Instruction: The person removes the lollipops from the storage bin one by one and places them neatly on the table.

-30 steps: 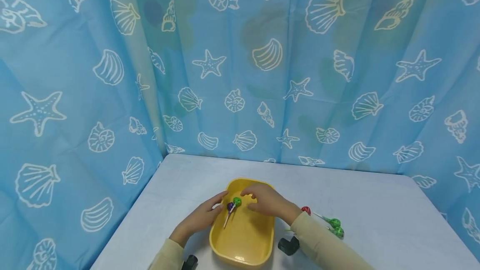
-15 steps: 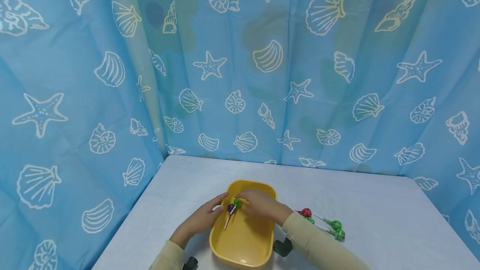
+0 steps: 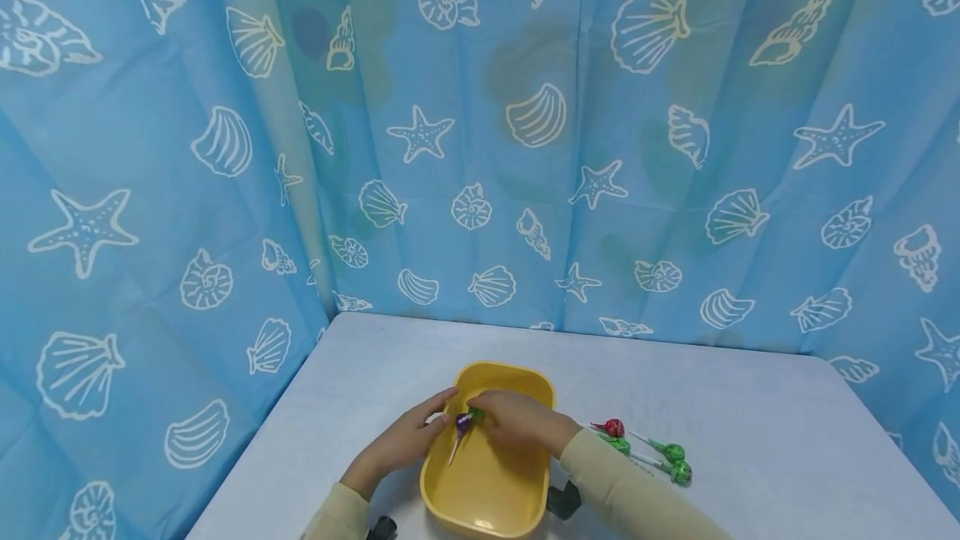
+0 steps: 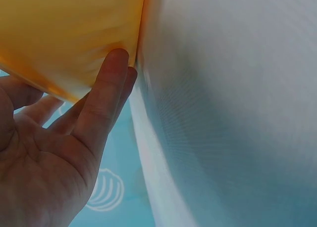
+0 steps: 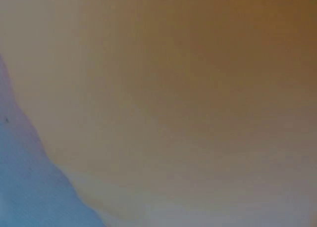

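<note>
A yellow plastic tub (image 3: 483, 511) stands on the table. My left hand (image 3: 405, 440) grips its left wall; in the left wrist view the fingers (image 4: 101, 98) lie along the outer side, with the thumb at the rim. Inside the tub, my right hand (image 3: 517, 419) pinches a green-wrapped lollipop (image 3: 476, 412), mostly covered by the fingers. Touching or very near it lies a purple-wrapped lollipop (image 3: 462, 423), its white stick pointing toward me. The right wrist view is blurred and filled by a yellowish surface, so the fingertips are hidden there.
Right of the tub lie a red lollipop (image 3: 614, 427) and several green lollipops (image 3: 680, 473) on the white-covered table (image 3: 750, 423). A black object (image 3: 564, 501) shows beneath the right forearm, another (image 3: 384, 527) near the left sleeve. A blue shell-print curtain (image 3: 480, 148) encloses the back and left.
My right hand has moved down and left inside the tub onto the green lollipop, with its fingers closing over it. The left hand keeps its place on the tub's wall.
</note>
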{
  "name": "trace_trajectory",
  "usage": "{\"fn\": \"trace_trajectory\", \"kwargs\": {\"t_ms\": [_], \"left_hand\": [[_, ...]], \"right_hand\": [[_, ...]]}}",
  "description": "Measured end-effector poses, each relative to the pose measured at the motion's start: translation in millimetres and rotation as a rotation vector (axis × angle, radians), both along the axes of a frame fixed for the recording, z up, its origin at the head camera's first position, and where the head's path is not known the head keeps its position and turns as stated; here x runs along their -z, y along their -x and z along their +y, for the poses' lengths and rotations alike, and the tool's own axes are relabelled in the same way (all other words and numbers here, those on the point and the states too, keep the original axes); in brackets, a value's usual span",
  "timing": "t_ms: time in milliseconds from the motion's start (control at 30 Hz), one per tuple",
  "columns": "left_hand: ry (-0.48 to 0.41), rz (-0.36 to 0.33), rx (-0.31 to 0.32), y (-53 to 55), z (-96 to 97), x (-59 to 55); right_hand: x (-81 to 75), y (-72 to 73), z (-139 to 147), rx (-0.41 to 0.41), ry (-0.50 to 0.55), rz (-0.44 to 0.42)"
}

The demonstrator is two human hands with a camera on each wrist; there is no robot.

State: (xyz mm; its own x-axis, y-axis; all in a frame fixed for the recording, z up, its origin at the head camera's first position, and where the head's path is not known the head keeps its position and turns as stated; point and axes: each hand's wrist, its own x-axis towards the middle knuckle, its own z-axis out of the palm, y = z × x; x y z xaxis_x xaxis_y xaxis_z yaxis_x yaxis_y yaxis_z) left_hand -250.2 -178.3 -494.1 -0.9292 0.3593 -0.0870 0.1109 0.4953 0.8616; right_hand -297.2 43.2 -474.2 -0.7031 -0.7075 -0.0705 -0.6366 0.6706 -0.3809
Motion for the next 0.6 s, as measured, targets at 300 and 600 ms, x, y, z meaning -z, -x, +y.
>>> {"fn": "trace_trajectory", "kwargs": {"t_ms": [300, 600], "left_hand": [[-0.023, 0.002, 0.007, -0.8, 0.0, -0.3], [-0.011, -0.012, -0.001, -0.6, 0.1, -0.9]], "right_hand": [[8.2, 1.8, 2, 0.009, 0.073, 0.008], [17.4, 0.7, -1, 0.047, 0.102, -0.002]]}}
